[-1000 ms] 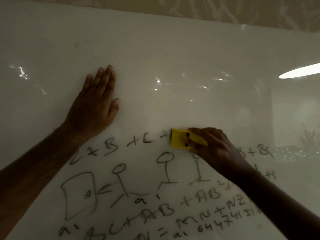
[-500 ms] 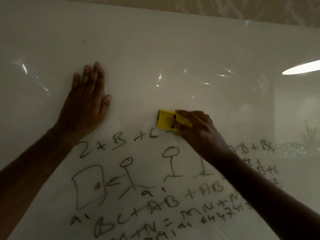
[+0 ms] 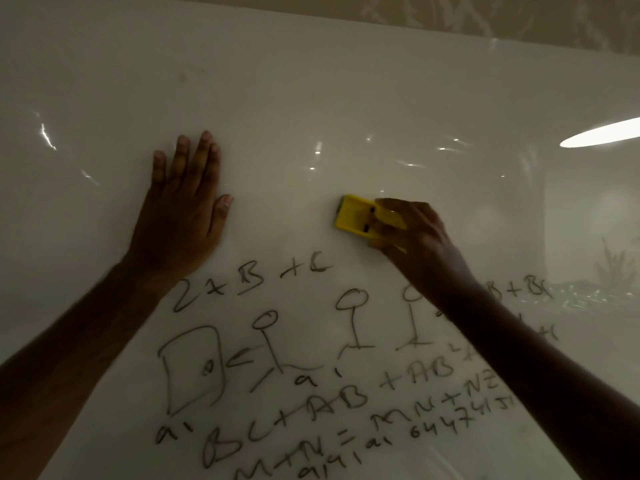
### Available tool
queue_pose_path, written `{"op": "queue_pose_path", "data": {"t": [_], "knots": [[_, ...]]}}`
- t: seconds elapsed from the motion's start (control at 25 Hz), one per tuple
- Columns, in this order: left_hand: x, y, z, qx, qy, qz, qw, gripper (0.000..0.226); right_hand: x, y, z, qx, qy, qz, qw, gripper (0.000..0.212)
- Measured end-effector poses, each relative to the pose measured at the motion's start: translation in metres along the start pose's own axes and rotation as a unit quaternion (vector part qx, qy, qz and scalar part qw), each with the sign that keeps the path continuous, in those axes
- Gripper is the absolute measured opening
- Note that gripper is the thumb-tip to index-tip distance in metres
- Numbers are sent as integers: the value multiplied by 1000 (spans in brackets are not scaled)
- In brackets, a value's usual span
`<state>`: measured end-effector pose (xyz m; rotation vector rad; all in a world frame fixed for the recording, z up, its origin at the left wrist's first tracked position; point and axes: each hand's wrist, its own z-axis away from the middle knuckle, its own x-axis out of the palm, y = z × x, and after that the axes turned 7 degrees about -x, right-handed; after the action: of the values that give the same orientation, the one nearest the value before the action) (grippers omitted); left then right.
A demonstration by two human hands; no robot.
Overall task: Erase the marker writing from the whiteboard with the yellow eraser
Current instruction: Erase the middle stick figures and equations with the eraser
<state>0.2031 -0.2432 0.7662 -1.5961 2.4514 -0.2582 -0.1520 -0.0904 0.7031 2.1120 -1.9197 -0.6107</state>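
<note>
A white whiteboard (image 3: 311,98) fills the view. Dark marker writing (image 3: 304,386) covers its lower half: letters, sums, stick figures and a box shape. My right hand (image 3: 419,244) grips the yellow eraser (image 3: 356,216) against the board, just above and to the right of the top line "2 x B + C" (image 3: 252,282). My left hand (image 3: 180,216) lies flat on the bare board to the left, fingers straight and pointing up. My right forearm hides part of the writing at the right.
The board's top edge (image 3: 381,31) meets a patterned wall (image 3: 485,15) above. A bright lamp reflection (image 3: 602,133) and faint room reflections lie on the board's right side. The upper half of the board carries no writing.
The eraser and my right hand have moved up from the top line to the bare board above it; the mark after "+ C" is gone. My left hand stays pressed flat.
</note>
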Motion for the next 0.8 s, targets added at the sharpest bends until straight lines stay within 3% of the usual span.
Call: {"op": "queue_pose_path", "data": {"t": [0.16, 0.32, 0.48, 0.6, 0.8], "knots": [[-2, -7, 3, 11, 2, 10, 1000, 72, 25, -50, 0, -62, -10, -10, 998, 33], [-7, -22, 13, 15, 0, 15, 1000, 75, 10, -39, 48, -97, -54, 13, 994, 39], [-7, -25, 19, 8, 7, 9, 1000, 74, -6, -11, 29, -45, -46, 26, 998, 36], [-6, -23, 18, 5, 6, 7, 1000, 74, 5, -25, -14, -17, -7, 15, 1000, 32], [-8, -34, 20, 25, 2, 10, 1000, 74, 30, -73, -1, -105, -24, -4, 994, 37]]}}
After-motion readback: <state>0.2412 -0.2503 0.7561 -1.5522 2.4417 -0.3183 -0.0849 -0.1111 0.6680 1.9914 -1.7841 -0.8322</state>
